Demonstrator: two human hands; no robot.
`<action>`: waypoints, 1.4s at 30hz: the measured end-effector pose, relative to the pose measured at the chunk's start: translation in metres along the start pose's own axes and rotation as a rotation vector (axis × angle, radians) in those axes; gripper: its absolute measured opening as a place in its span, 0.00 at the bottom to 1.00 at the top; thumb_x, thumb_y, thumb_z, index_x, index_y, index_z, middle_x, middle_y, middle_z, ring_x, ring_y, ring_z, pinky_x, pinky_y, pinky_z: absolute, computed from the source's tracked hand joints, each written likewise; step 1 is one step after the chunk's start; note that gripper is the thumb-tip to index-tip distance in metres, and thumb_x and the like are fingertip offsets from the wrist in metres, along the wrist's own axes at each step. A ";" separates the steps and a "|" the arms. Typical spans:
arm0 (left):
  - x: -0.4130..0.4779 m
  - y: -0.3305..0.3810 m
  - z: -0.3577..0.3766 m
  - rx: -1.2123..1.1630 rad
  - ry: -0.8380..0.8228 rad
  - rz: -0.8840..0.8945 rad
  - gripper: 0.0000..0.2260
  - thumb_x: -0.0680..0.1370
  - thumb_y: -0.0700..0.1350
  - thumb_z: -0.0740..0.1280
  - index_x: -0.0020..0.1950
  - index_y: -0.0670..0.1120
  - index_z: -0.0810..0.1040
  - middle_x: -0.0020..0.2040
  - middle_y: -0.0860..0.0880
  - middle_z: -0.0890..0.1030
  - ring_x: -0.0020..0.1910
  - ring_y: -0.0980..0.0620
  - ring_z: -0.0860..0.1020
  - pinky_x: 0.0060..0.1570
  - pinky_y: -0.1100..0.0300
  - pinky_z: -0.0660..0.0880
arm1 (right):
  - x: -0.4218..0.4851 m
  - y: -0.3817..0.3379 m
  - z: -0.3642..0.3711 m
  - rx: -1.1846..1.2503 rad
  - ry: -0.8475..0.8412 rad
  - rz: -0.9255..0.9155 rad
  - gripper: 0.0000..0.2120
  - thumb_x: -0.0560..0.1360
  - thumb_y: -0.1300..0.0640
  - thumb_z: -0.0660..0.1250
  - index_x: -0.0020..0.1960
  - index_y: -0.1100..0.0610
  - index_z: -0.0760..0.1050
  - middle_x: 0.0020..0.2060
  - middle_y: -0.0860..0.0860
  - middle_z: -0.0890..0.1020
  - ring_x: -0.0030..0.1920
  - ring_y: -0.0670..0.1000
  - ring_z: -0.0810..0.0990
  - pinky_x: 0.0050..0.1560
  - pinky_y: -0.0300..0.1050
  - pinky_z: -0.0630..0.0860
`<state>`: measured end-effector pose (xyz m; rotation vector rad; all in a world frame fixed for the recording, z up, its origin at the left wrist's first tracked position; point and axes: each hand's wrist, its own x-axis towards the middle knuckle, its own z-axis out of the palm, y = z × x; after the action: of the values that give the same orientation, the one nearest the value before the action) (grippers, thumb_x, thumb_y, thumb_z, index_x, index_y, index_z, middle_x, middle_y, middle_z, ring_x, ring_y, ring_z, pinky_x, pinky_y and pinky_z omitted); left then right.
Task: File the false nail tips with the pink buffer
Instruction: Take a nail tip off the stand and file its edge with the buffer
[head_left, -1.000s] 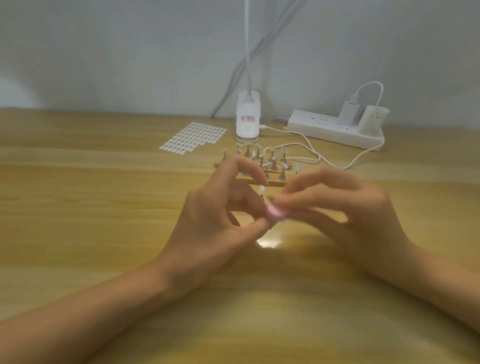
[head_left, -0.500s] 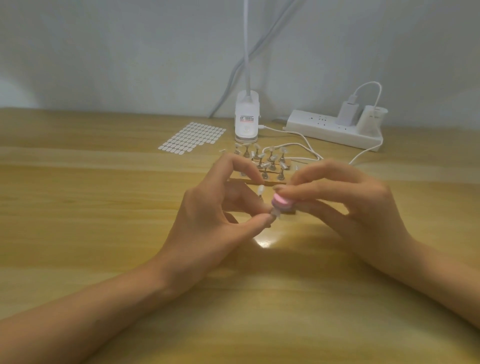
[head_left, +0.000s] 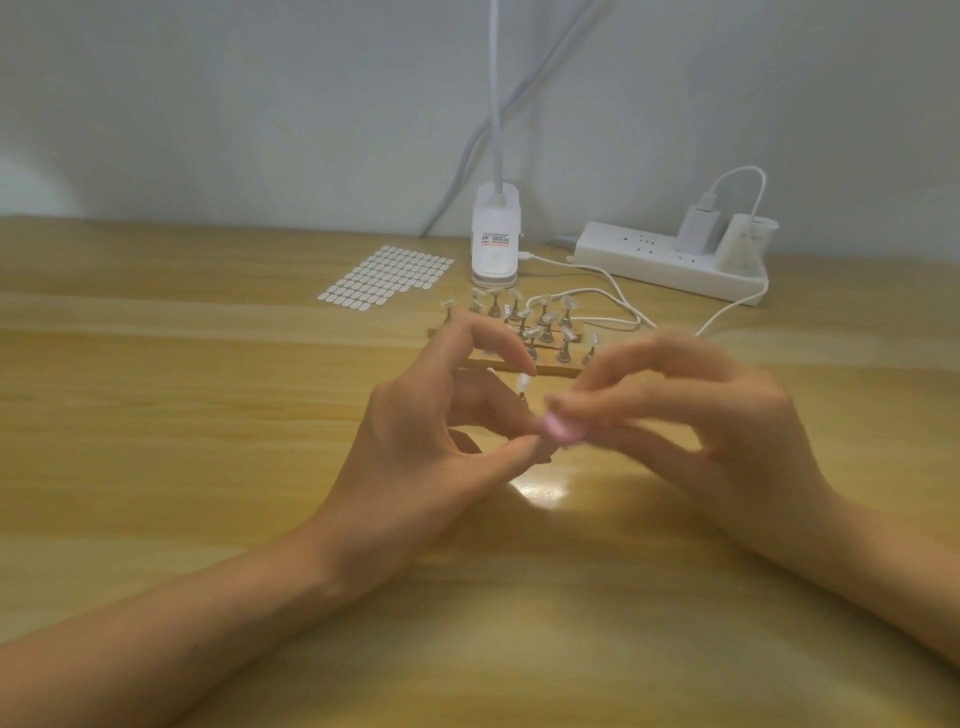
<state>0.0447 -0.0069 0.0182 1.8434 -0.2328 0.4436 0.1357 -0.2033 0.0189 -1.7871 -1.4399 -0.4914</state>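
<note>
Our left hand (head_left: 431, 441) pinches the stem of a small stand between thumb and fingers, index arched above; its false nail tip (head_left: 523, 383) sits just left of the pink buffer (head_left: 563, 431), which our right hand (head_left: 701, 415) pinches. Pressing too hard could pop the tip off, or knock the tip rack (head_left: 553, 370) just beyond

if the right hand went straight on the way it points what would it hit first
Probably the thumb of the left hand, which holds a nail tip; the pink buffer in the right hand nearly touches it, depth unclear.
</note>
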 end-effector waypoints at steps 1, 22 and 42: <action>0.000 0.000 0.000 -0.006 -0.011 0.007 0.16 0.71 0.50 0.76 0.53 0.56 0.72 0.39 0.53 0.86 0.40 0.56 0.85 0.30 0.62 0.74 | -0.001 -0.001 0.001 0.011 -0.025 -0.022 0.09 0.77 0.60 0.73 0.57 0.56 0.82 0.49 0.50 0.81 0.50 0.47 0.81 0.54 0.39 0.76; 0.002 0.001 0.000 -0.141 -0.058 0.012 0.17 0.71 0.49 0.76 0.55 0.55 0.74 0.38 0.49 0.85 0.40 0.49 0.86 0.31 0.62 0.77 | -0.001 -0.002 0.004 0.147 0.057 0.063 0.09 0.77 0.57 0.72 0.56 0.52 0.81 0.50 0.49 0.82 0.52 0.52 0.82 0.54 0.48 0.78; 0.001 0.003 0.003 -0.141 -0.004 0.031 0.18 0.71 0.41 0.78 0.54 0.55 0.75 0.38 0.48 0.85 0.41 0.47 0.86 0.32 0.62 0.78 | 0.002 -0.004 0.002 0.187 0.095 0.116 0.08 0.77 0.62 0.72 0.55 0.55 0.80 0.48 0.52 0.82 0.51 0.58 0.81 0.52 0.56 0.77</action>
<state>0.0451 -0.0100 0.0202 1.7046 -0.2887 0.4339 0.1317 -0.2003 0.0200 -1.6644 -1.2660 -0.3648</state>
